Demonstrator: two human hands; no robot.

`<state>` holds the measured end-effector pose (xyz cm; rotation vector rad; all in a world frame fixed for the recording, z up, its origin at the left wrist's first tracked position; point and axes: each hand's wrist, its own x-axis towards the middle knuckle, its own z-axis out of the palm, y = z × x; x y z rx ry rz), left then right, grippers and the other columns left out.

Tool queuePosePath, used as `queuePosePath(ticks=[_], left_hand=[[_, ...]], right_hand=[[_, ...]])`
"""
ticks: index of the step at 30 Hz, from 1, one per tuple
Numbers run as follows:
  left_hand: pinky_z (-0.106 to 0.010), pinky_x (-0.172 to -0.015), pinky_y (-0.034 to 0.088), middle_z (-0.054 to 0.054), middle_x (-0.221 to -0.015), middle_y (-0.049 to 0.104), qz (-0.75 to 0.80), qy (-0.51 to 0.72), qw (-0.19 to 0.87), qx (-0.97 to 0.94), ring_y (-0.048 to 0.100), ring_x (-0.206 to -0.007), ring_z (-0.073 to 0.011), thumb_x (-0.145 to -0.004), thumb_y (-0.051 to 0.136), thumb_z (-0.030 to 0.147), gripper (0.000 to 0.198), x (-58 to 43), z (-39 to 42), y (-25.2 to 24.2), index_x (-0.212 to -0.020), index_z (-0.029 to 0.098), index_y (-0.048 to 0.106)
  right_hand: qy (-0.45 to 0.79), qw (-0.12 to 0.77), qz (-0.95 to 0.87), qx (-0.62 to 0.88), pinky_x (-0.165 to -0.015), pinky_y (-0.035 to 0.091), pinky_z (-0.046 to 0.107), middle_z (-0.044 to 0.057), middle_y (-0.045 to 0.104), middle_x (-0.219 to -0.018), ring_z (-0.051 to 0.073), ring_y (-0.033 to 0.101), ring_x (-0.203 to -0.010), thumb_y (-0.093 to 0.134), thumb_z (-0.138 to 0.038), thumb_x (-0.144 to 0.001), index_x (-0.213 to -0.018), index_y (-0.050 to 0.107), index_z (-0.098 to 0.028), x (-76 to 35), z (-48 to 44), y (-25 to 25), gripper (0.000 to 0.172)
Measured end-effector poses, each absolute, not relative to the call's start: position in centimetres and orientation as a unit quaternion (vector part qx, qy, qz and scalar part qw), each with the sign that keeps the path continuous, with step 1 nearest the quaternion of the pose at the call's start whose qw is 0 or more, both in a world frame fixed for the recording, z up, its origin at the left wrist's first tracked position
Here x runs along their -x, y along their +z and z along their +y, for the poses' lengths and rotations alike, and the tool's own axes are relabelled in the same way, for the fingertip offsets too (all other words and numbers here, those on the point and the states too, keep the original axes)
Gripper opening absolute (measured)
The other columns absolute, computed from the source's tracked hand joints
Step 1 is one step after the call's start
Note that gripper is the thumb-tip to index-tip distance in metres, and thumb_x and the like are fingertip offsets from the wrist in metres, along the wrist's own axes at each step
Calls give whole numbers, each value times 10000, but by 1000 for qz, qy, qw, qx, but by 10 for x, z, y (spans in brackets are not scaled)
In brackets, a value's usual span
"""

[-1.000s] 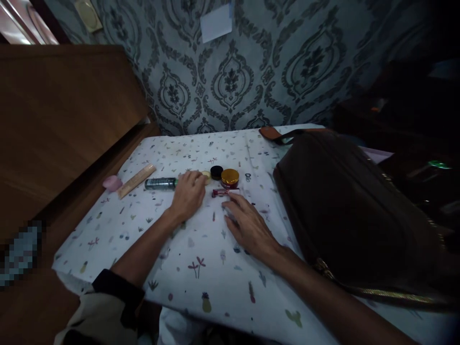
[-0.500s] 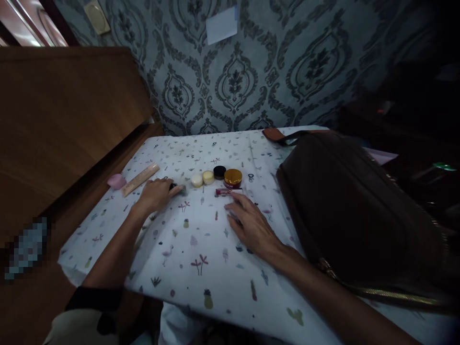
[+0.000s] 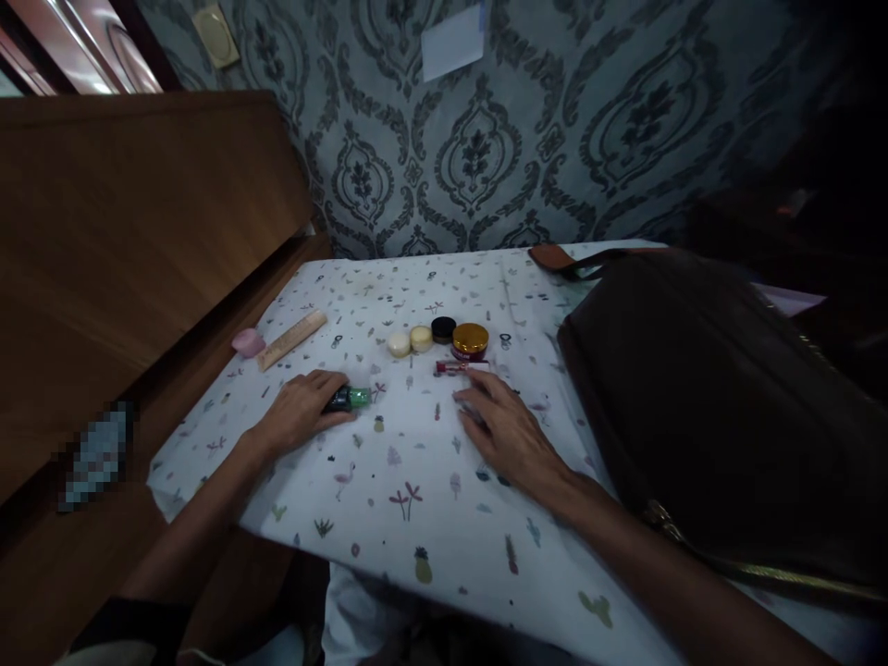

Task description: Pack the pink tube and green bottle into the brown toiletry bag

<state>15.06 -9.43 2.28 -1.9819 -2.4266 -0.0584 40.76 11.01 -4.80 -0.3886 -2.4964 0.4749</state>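
Green at its cap, the tube [image 3: 351, 399] lies on the printed cloth [image 3: 416, 527] under our left hand [image 3: 298, 418], fingers curled closed on its dark body. Our right hand [image 3: 510, 435] rests flat, fingers spread, near a red stick [image 3: 458, 367]. Lifting the tube would call for a firmer pinch.

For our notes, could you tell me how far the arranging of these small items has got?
Done: four jars in a row, a red tube before them. In hand: the left hand grips the green-capped bottle; the right hand lies flat on the cloth. Left: tan strip and pink piece, at the edge.
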Motion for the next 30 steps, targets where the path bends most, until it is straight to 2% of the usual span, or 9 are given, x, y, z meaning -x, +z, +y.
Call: queuePosePath(ticks=[4, 8, 12, 14, 17, 21, 25, 27, 30], left_hand=[[-375, -804, 490, -89, -1024, 667, -771, -13, 31, 636, 627, -953, -262, -956, 433, 664, 513, -153, -87, 20, -1077, 186, 573], [-339, -766, 479, -82, -1032, 654, -743, -18, 27, 668, 627, -911, -234, -965, 416, 656, 499, -171, -58, 22, -1082, 185, 536], [-346, -773, 474, -95, -1029, 653, -674, 21, 44, 737, 627, -946, -248, -958, 401, 668, 529, -198, -22, 19, -1076, 169, 527], [-355, -771, 473, -102, -1005, 650, -636, 34, 63, 768, 627, -930, -251, -964, 371, 668, 547, -211, -8, 15, -1060, 155, 533], [-362, -757, 469, -100, -954, 644, -592, 28, 106, 799, 627, -907, -252, -981, 340, 643, 546, -226, 6, 4, -1058, 140, 540], [-357, -727, 455, -105, -912, 640, -571, -9, 185, 799, 627, -896, -258, -993, 342, 627, 544, -231, 12, -9, -1041, 128, 552], [-346, -713, 444, -104, -895, 652, -563, -31, 197, 802, 631, -875, -253, -989, 366, 636, 538, -231, 13, -12, -1043, 137, 560], [-338, -698, 439, -97, -881, 663, -579, -32, 174, 796, 637, -861, -251, -967, 397, 667, 551, -231, 13, -10, -1033, 146, 561], [-324, -667, 426, -91, -887, 686, -621, -27, 129, 773, 651, -840, -249, -896, 475, 740, 600, -230, 13, -2, -1033, 162, 560]], right_hand=[[152, 308, -931, 125, -1001, 549, 518, 220, 564, -1325, 343, 597, -1224, 470, -187, -951, -1062, 679, -126, -406, 113, -53, 244], [167, 322, -926, 107, -1017, 541, 524, 217, 559, -1338, 341, 574, -1256, 475, -211, -971, -1093, 658, -132, -407, 112, -52, 234], [211, 316, -921, 81, -1086, 495, 516, 188, 542, -1390, 315, 531, -1316, 508, -307, -1001, -1327, 550, -156, -410, 107, -44, 361], [238, 299, -921, 74, -1072, 504, 501, 175, 576, -1346, 299, 560, -1274, 519, -338, -1004, -1388, 498, -166, -410, 103, -40, 421], [263, 264, -921, 115, -995, 538, 459, 150, 647, -1215, 279, 619, -1147, 536, -324, -999, -1323, 544, -164, -409, 101, -32, 361], [247, 180, -927, 217, -867, 519, 350, 101, 704, -1099, 244, 668, -1020, 559, -330, -1002, -1129, 625, -181, -409, 100, -18, 206], [218, 92, -930, 280, -633, 383, 271, 72, 728, -886, 227, 680, -819, 586, -429, -993, -994, 628, -188, -409, 98, -8, 245], [226, 100, -927, 280, -617, 343, 263, 57, 719, -847, 212, 667, -788, 565, -428, -1004, -959, 622, -193, -408, 98, -9, 247], [268, 155, -912, 269, -647, 353, 256, 35, 692, -811, 186, 642, -755, 457, -385, -1045, -917, 599, -198, -408, 98, -14, 267]])
